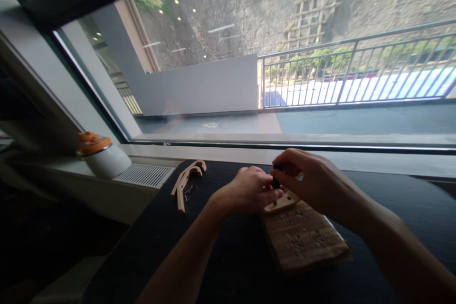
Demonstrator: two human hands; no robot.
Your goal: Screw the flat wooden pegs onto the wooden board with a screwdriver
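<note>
My right hand is closed around a short black-handled tool, held roughly upright; it looks like a screwdriver, but its tip is hidden. Against its lower end, the fingers of my left hand are curled together, and what they pinch is hidden. Directly below both hands, a pale wooden piece with dark holes lies on the far end of a thick brown wooden board. Many small marks or bits dot the board's top.
Two curved wooden hooks lie to the left on the black table, with small dark screws beside them. A white container with an orange lid stands on the ledge near a vent grille. A window rises behind the table.
</note>
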